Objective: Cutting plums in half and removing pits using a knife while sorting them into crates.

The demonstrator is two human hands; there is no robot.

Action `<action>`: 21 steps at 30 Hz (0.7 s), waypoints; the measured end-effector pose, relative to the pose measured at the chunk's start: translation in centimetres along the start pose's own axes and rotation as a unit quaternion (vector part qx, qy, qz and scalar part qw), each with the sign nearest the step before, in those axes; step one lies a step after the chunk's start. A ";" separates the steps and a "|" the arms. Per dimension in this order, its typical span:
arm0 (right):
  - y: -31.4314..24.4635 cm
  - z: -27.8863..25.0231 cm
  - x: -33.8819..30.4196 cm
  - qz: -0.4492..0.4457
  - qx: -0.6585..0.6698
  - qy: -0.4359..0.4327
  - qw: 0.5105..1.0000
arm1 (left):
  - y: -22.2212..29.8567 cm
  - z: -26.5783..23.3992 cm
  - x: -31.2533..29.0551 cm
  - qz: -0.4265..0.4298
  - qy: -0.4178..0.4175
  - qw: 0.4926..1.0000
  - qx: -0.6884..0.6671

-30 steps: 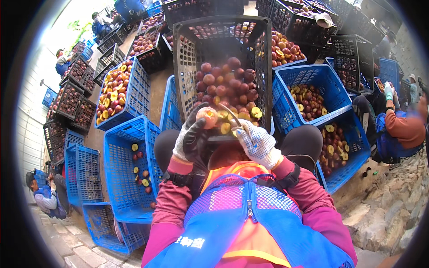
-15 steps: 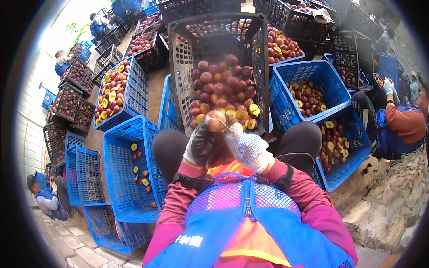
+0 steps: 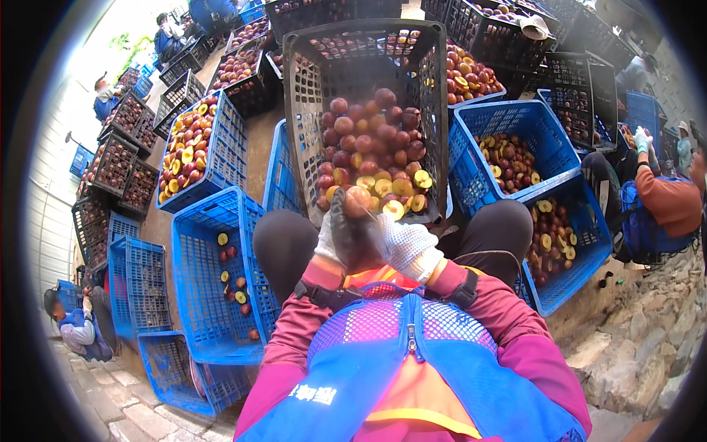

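Between my knees, a black crate stands tilted toward me with plums inside, whole dark red ones and cut ones showing yellow flesh. My left hand, in a white glove with a dark palm, is closed round a reddish plum at the crate's near edge. Close against it is my right hand, in a white dotted knit glove, its fingers curled together. Whatever the right fingers grip is blurred and mostly hidden. Several yellow cut halves lie just beyond my hands.
At my left stands a blue crate with a few plums and halves; a fuller blue crate is beyond it. Two blue crates holding plums are at my right. A person in an orange-brown top sits far right.
My hands have drawn closer together, and the right has turned slightly. The thin edge seen earlier beside the plum no longer shows clearly. The plum stays in my left hand.
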State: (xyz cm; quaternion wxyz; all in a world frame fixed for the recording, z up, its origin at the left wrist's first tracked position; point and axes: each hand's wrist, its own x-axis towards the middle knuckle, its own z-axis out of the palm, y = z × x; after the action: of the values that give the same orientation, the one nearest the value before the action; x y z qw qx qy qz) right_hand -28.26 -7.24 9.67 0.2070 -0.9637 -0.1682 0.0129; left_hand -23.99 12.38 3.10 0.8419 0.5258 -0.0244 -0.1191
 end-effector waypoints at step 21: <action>5.0 2.3 -1.0 -0.148 -0.041 0.071 0.986 | 3.3 3.7 -3.6 -0.099 0.003 0.958 -0.271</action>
State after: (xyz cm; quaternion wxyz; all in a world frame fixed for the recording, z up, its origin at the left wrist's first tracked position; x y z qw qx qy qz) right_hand -27.80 -10.94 5.51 0.1779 -0.9343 -0.2945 -0.0935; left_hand -27.50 11.30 8.05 0.9369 0.2783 0.0636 -0.2019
